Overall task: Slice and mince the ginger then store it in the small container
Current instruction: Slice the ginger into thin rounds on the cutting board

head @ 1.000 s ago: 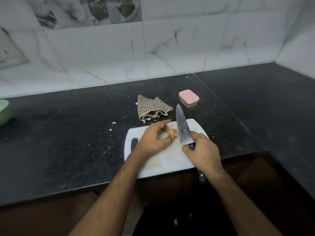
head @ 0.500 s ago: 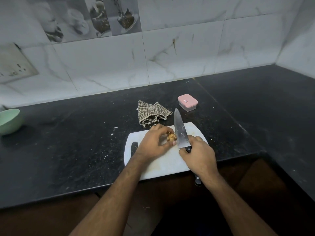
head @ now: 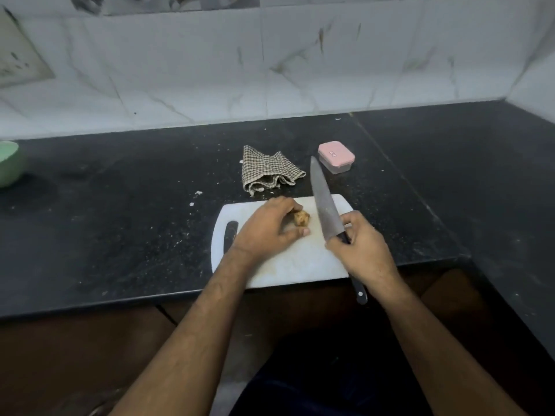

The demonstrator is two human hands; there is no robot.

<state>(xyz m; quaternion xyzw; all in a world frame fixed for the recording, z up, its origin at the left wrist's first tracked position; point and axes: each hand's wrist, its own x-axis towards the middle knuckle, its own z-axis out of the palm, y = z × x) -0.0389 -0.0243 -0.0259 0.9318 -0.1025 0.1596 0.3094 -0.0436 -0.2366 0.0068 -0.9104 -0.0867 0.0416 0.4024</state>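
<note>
Right hand grips the knife at the handle, blade raised, tip pointing far. Left hand pinches the ginger against the white board, at the near edge of the worktop.

Ginger judged light, firm, knobbly and liable to roll; hold at its left end, fingertips tucked back.

Farther: checked cloth; small container, lid on, far right.
</note>
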